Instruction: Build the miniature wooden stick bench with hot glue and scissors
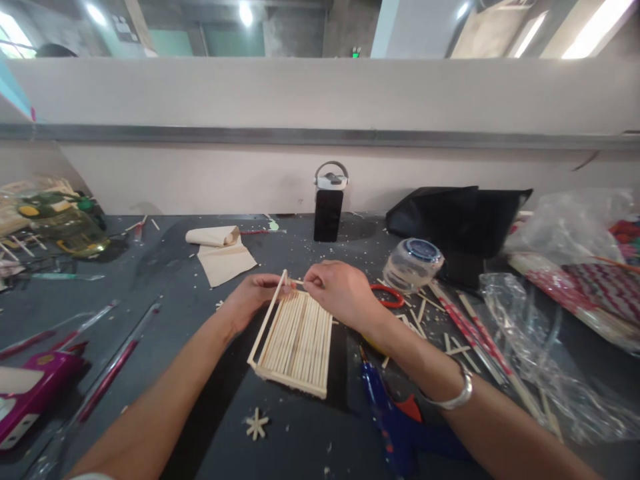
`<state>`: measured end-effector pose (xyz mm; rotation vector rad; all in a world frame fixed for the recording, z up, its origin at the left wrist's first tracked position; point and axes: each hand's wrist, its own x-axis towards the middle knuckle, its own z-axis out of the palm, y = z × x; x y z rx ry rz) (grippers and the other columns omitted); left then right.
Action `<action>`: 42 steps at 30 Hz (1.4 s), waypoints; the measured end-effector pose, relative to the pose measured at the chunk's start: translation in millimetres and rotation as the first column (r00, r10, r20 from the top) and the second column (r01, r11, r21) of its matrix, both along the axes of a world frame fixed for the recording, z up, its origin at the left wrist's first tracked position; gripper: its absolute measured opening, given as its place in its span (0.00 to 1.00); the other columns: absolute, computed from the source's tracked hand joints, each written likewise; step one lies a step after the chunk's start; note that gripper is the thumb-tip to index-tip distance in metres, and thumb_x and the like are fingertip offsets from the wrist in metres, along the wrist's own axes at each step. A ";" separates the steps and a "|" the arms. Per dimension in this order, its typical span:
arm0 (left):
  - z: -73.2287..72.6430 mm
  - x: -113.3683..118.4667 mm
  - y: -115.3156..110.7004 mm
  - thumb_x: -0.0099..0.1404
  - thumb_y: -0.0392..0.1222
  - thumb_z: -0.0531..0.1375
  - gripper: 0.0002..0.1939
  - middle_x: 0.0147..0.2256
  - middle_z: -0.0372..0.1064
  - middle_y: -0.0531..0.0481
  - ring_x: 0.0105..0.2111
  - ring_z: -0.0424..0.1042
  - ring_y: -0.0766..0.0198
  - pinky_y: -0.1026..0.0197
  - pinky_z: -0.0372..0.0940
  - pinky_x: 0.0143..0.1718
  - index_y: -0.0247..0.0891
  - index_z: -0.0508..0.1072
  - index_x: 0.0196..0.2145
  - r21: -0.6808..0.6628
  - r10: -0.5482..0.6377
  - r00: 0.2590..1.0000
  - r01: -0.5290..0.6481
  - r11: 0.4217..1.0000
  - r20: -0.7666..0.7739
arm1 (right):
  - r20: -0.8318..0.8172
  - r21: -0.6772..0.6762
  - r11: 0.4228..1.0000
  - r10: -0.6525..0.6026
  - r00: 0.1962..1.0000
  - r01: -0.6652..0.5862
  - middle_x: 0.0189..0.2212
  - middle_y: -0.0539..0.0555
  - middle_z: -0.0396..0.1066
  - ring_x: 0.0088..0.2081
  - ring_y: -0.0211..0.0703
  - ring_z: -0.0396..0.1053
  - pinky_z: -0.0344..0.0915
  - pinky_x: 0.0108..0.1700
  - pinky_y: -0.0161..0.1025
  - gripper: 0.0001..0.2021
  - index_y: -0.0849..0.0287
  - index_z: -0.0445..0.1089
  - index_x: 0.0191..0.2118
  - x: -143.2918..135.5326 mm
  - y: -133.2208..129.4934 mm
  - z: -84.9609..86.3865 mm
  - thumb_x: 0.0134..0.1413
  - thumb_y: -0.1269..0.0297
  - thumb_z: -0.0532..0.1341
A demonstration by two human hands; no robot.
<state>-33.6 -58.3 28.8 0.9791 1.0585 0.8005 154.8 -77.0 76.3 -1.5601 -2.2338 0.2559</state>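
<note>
A small stick board point(303, 337) is held over the bench point(215, 440); whether the bench is touched by it cannot be told. The board's far left corner is pinched by the left hand point(250, 300), its thumb and fingers nearly closed. The right hand point(343, 290) is curled, its fingertips brought together on the board's far edge. A long stick point(267, 320) is set along the board's left side. A little stick star point(257, 424) is seen just in front of the board. To the board's right, a blue glue gun point(393, 420) is laid, partly hidden by the right arm. Past the board's far right corner, red scissors point(389, 295) and a clear jar point(414, 263) are seen. Behind the board, a black phone point(328, 217) is stood upright, and a cloth point(225, 260) is left, partly rolled, behind and to its left.
</note>
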 end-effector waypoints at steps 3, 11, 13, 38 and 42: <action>1.0 -0.8 2.3 0.46 0.41 0.72 0.12 0.28 0.77 0.48 0.27 0.73 0.63 0.61 0.65 0.33 0.36 0.80 0.31 -0.016 -0.017 1.000 0.017 1.000 -0.005 | 0.009 0.008 1.000 0.001 1.000 -0.001 0.30 0.51 0.74 0.32 0.39 0.67 0.55 0.31 0.35 0.09 0.57 0.74 0.30 -0.3 0.6 -0.7 0.54 0.69 0.57; -1.4 -1.8 7.3 0.47 0.39 0.72 0.11 0.28 0.77 0.48 0.28 0.73 0.63 0.60 0.65 0.36 0.36 0.81 0.30 -0.059 -0.032 0.999 0.033 0.998 0.026 | 0.032 0.034 0.999 0.007 0.999 -0.008 0.30 0.51 0.74 0.34 0.40 0.68 0.55 0.31 0.35 0.10 0.56 0.75 0.29 0.7 2.1 -4.2 0.55 0.68 0.57; -3.5 -2.6 7.8 0.48 0.40 0.71 0.10 0.28 0.77 0.48 0.29 0.74 0.63 0.60 0.65 0.37 0.36 0.80 0.30 -0.064 -0.047 0.998 0.051 0.997 0.052 | 0.039 0.039 0.999 0.013 0.999 -0.015 0.30 0.51 0.74 0.35 0.40 0.68 0.55 0.31 0.35 0.10 0.56 0.75 0.30 0.5 2.4 -4.7 0.56 0.68 0.57; 1.6 -2.0 -4.1 0.51 0.41 0.70 0.12 0.30 0.76 0.49 0.29 0.73 0.64 0.62 0.66 0.34 0.36 0.78 0.34 -0.013 -0.054 0.995 0.056 0.998 0.088 | -0.082 -0.116 0.993 -0.014 0.997 0.004 0.32 0.50 0.77 0.33 0.40 0.71 0.61 0.32 0.35 0.07 0.56 0.78 0.32 45.4 -7.5 28.3 0.51 0.67 0.61; -0.3 -1.9 -3.7 0.50 0.41 0.70 0.12 0.31 0.76 0.49 0.29 0.73 0.64 0.62 0.66 0.35 0.36 0.79 0.34 -0.014 -0.049 0.993 0.051 0.999 0.108 | -0.068 -0.174 0.985 -0.010 0.998 -0.002 0.29 0.50 0.77 0.31 0.41 0.72 0.60 0.30 0.35 0.06 0.56 0.78 0.30 53.6 -5.9 24.1 0.49 0.66 0.63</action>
